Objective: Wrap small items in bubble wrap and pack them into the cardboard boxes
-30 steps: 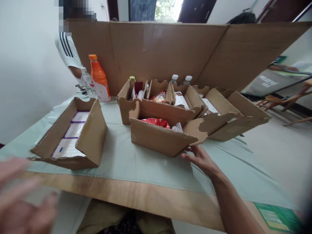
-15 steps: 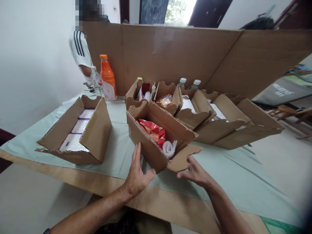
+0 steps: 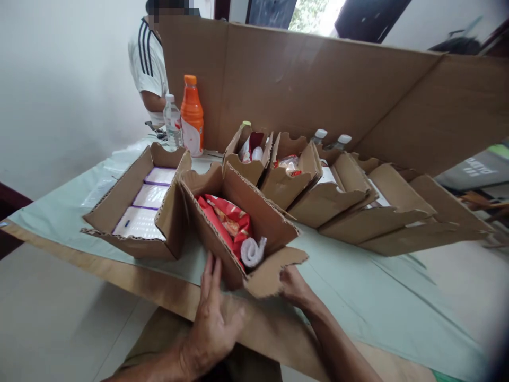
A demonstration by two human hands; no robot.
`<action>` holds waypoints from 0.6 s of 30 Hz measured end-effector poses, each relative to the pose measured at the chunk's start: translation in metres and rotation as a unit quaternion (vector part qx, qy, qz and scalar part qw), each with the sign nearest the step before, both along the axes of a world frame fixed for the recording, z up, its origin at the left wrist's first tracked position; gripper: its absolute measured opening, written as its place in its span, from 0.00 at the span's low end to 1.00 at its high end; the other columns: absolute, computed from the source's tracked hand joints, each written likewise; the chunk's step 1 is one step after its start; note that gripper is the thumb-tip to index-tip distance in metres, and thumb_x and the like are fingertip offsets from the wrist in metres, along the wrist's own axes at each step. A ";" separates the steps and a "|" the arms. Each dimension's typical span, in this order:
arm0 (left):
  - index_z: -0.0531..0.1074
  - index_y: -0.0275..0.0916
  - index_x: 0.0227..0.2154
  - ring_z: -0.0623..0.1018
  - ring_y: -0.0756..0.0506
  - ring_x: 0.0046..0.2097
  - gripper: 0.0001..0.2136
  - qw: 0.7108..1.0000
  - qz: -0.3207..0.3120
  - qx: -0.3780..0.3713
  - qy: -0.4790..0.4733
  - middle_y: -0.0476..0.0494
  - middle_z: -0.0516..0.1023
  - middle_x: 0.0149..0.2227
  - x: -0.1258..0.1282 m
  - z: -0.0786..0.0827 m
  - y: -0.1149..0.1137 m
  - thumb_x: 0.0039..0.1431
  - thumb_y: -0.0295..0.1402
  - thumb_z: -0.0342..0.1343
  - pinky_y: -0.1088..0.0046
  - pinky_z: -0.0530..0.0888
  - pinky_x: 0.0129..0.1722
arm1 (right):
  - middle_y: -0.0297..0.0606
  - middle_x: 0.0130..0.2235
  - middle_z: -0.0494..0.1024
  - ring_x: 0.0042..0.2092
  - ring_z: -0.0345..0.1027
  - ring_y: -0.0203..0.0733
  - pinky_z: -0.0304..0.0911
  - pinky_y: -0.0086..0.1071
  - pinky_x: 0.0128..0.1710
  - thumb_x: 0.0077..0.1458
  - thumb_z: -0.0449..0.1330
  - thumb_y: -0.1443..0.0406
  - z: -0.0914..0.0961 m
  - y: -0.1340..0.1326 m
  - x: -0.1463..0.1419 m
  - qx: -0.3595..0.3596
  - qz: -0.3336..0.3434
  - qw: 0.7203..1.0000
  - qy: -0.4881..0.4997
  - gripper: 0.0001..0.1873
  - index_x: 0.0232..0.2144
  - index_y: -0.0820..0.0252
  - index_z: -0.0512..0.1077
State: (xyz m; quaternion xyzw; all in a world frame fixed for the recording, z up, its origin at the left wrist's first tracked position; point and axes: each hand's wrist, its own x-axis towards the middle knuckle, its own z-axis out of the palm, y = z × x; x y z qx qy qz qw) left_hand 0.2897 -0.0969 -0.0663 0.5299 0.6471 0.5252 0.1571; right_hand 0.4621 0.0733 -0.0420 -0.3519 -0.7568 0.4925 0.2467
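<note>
A cardboard box (image 3: 212, 248) without a lid stands at an angle near the table's front edge. Inside it lie a red snack packet (image 3: 228, 217) and a roll of white foam wrap (image 3: 253, 251). My left hand (image 3: 212, 318) rests its outstretched fingers against the box's left side, thumb spread and blurred. At the box's near end, my right hand (image 3: 296, 288) is closed at the edge of the torn flap (image 3: 274, 270), which partly hides its fingers. Touching the box's far left corner is another cardboard box (image 3: 119, 199) holding white packs with purple edges (image 3: 149, 196).
Several cardboard bins (image 3: 338, 204) stand in a row at the back right, some with packets inside. An orange bottle (image 3: 192, 119) and a clear bottle (image 3: 172, 122) stand behind the left box. A tall cardboard panel (image 3: 278, 79) closes the back; a person (image 3: 149, 63) is beyond it.
The box with the red packet has slid left and towards me, now meeting the left box. Both hands moved along with it. The view has also shifted.
</note>
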 end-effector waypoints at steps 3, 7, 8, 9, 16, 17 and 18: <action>0.50 0.41 0.74 0.61 0.31 0.74 0.41 0.998 0.056 0.008 -0.028 0.30 0.59 0.74 -0.025 0.002 0.023 0.60 0.30 0.60 0.45 0.64 0.71 | 0.44 0.50 0.80 0.44 0.78 0.49 0.77 0.44 0.46 0.47 0.74 0.47 -0.002 -0.001 -0.028 -0.022 0.009 1.000 0.016 0.35 0.53 0.55 0.73; 0.60 0.36 0.67 0.70 0.31 0.68 0.33 0.986 0.108 -0.007 -0.125 0.28 0.71 0.64 -0.059 0.001 0.041 0.62 0.41 0.61 0.46 0.67 0.68 | 0.49 0.63 0.71 0.57 0.74 0.53 0.77 0.43 0.49 0.54 0.71 0.51 -0.002 -0.011 -0.058 0.025 0.055 0.997 0.056 0.43 0.67 0.51 0.63; 0.61 0.37 0.65 0.73 0.32 0.66 0.31 0.982 0.111 -0.014 -0.154 0.29 0.74 0.61 -0.066 0.001 0.042 0.63 0.43 0.61 0.46 0.69 0.67 | 0.49 0.66 0.68 0.61 0.70 0.55 0.76 0.43 0.50 0.56 0.70 0.53 -0.002 -0.014 -0.064 0.047 0.069 0.995 0.062 0.43 0.69 0.50 0.60; 0.63 0.38 0.62 0.76 0.33 0.63 0.29 0.978 0.110 -0.019 -0.178 0.31 0.76 0.58 -0.072 0.003 0.043 0.63 0.45 0.61 0.47 0.70 0.66 | 0.49 0.69 0.64 0.64 0.67 0.57 0.77 0.43 0.51 0.58 0.69 0.54 -0.003 -0.015 -0.069 0.065 0.082 0.992 0.066 0.43 0.71 0.49 0.58; 0.66 0.40 0.53 0.80 0.36 0.54 0.26 0.960 0.141 0.059 -0.234 0.37 0.78 0.50 -0.105 0.022 0.064 0.55 0.44 0.66 0.51 0.73 0.61 | 0.43 0.71 0.63 0.67 0.64 0.52 0.76 0.44 0.55 0.62 0.61 0.66 -0.002 0.000 -0.115 0.128 0.082 0.984 0.090 0.41 0.74 0.44 0.54; 0.66 0.39 0.54 0.79 0.36 0.54 0.28 0.958 0.150 0.073 -0.234 0.36 0.78 0.51 -0.111 0.023 0.071 0.53 0.43 0.66 0.51 0.73 0.62 | 0.42 0.70 0.65 0.67 0.65 0.51 0.76 0.44 0.55 0.62 0.60 0.67 -0.001 0.004 -0.125 0.131 0.070 0.985 0.090 0.41 0.73 0.43 0.55; 0.65 0.38 0.54 0.79 0.35 0.55 0.29 0.955 0.160 0.085 -0.235 0.35 0.77 0.52 -0.117 0.025 0.079 0.51 0.41 0.67 0.51 0.72 0.63 | 0.42 0.69 0.66 0.66 0.66 0.50 0.76 0.44 0.55 0.61 0.59 0.67 -0.001 0.009 -0.134 0.134 0.057 0.985 0.090 0.40 0.73 0.43 0.56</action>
